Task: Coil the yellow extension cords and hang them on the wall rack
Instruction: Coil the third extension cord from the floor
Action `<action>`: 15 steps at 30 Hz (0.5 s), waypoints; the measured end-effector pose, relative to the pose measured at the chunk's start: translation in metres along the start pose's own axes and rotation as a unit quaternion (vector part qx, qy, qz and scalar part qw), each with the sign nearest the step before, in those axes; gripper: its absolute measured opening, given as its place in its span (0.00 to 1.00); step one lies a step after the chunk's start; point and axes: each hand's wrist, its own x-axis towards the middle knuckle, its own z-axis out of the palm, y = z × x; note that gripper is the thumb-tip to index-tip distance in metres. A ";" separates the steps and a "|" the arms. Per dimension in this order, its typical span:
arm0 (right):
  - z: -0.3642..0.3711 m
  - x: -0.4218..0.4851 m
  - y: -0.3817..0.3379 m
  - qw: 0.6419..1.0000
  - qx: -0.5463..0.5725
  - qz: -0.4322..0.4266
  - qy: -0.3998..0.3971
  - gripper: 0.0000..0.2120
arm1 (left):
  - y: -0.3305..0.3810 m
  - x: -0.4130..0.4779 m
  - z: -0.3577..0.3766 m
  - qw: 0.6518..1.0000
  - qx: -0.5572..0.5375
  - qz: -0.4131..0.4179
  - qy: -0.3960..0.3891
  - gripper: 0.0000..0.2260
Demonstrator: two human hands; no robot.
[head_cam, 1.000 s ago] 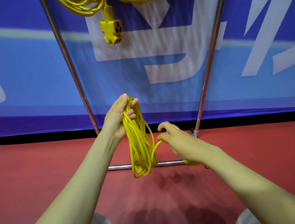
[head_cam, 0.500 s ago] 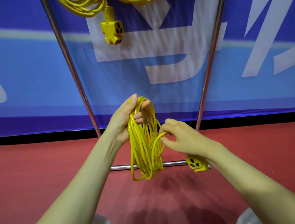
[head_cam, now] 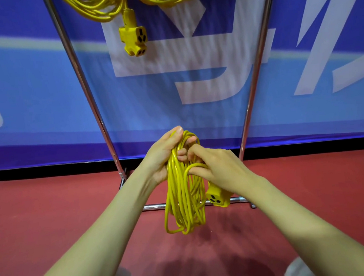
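- Left hand curls round the top of the coiled yellow cord, above red floor.
- Right hand pinches a loose loop — socket end dangles beneath it.
- More cords hang on the metal rack, blue banner behind.

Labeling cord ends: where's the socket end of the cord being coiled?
Head view, centre-right: the socket end hangs under the right hand, just right of the coil, before the rack's bottom bar.
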 end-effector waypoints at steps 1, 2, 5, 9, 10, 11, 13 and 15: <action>0.000 0.001 0.001 0.999 0.043 0.011 -0.016 0.15 | -0.002 0.000 0.001 1.000 0.018 0.000 -0.006 0.06; -0.001 0.002 0.002 0.996 0.084 0.016 -0.027 0.17 | -0.004 0.000 0.001 0.999 0.039 0.000 -0.009 0.07; 0.001 0.003 0.010 0.990 0.132 0.012 -0.048 0.21 | -0.010 -0.002 0.004 0.997 0.072 -0.012 0.021 0.05; 0.006 0.003 0.015 0.992 0.100 -0.041 -0.067 0.17 | -0.012 -0.002 0.004 0.998 0.043 -0.024 0.049 0.15; 0.007 0.003 0.015 0.992 0.089 -0.052 -0.068 0.16 | -0.012 -0.002 0.004 0.998 0.039 -0.025 0.044 0.13; 0.008 0.005 0.016 0.992 0.087 -0.057 -0.067 0.16 | -0.012 -0.001 0.003 0.998 0.036 -0.028 0.035 0.10; 0.007 0.007 0.015 0.992 0.105 -0.047 -0.057 0.18 | -0.011 -0.001 0.003 0.999 0.040 -0.036 0.010 0.06; 0.006 0.009 0.015 0.990 0.120 -0.043 -0.055 0.22 | -0.011 -0.001 0.003 0.998 0.043 -0.052 0.004 0.07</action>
